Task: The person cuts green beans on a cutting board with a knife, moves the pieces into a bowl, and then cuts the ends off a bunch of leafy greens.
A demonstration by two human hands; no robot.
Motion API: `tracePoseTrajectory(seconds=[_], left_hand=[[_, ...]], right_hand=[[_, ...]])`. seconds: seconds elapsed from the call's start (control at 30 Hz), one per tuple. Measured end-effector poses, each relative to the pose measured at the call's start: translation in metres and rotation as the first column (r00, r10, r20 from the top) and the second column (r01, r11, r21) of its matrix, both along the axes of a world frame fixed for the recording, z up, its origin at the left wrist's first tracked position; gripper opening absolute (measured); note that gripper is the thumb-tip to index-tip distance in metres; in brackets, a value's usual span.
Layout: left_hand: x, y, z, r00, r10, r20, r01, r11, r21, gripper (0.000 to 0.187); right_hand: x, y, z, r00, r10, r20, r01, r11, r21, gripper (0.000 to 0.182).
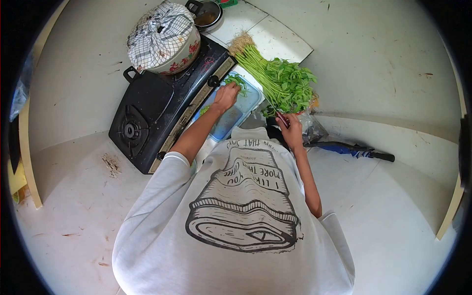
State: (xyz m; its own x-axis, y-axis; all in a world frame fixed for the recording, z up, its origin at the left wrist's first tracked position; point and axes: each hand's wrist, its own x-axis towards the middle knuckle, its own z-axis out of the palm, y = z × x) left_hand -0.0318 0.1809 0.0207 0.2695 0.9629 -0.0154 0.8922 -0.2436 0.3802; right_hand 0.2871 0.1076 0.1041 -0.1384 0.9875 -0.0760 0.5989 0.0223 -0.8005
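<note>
White shirt [241,206] with a printed drawing and lettering sits closest to the camera. Both hands are apart: the right hand [291,130] is clamped on a dark-handled knife [282,120]; the left hand [226,96] is at loose leaves [237,81] over a blue tray [230,119], its grip impossible to tell. Just beyond the right hand lies the bundle of greens [275,78], its stems long and pale green, leaves bright and bushy, roots brown and stringy at the far end. Left of the tray stands a black stove [142,96].
</note>
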Motion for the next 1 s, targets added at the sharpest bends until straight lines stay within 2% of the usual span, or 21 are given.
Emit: tracePoseTrajectory(seconds=[0.17,0.27,0.37,0.47,0.6,0.67,0.77,0.87,0.97,1.0], left_hand=[[-0.001,0.002,-0.008,1.0,-0.012,-0.012,0.012,1.0,0.002,0.023],[-0.001,0.001,-0.007,0.999,-0.011,0.04,0.007,0.995,0.103,0.015],[-0.004,0.004,-0.005,0.999,-0.031,-0.024,0.032,0.999,0.04,0.018],[-0.002,0.003,0.006,1.0,-0.014,0.008,0.014,1.0,-0.002,0.015],[-0.001,-0.002,0.017,0.957,0.126,0.262,-0.134,0.991,0.013,0.013],[-0.003,-0.005,0.021,0.89,0.162,0.425,-0.204,0.977,0.054,0.013],[-0.003,-0.012,0.029,0.762,0.336,0.554,-0.343,0.934,-0.095,0.015],[-0.009,-0.017,0.028,0.437,0.514,0.738,-0.391,0.847,-0.359,0.013],[-0.017,-0.019,0.025,0.222,0.44,0.87,-0.402,0.854,-0.33,0.012],[-0.016,-0.021,0.032,0.138,0.488,0.862,-0.427,0.814,-0.394,0.012]], right_hand=[[0.001,-0.004,0.003,0.999,-0.027,-0.022,0.026,1.0,-0.015,0.026],[0.0,-0.005,0.005,0.998,-0.038,-0.04,0.038,0.999,-0.008,0.027],[-0.001,-0.006,0.003,0.999,-0.035,-0.034,0.035,0.999,0.003,0.027],[-0.001,-0.006,0.002,0.999,-0.027,-0.028,0.027,1.0,-0.008,0.027],[0.0,-0.005,0.002,1.0,-0.007,-0.02,0.007,1.0,0.004,0.026],[0.001,-0.004,0.002,0.999,-0.008,-0.031,0.008,1.0,0.005,0.026],[-0.001,-0.004,-0.001,0.998,-0.009,-0.06,0.008,1.0,-0.006,0.026],[-0.001,0.001,-0.004,0.999,0.016,-0.037,-0.017,1.0,-0.023,0.027],[-0.003,0.005,-0.006,0.997,0.051,-0.065,-0.05,0.999,0.004,0.028],[-0.003,0.007,-0.006,0.994,0.063,-0.088,-0.061,0.998,0.021,0.028]])
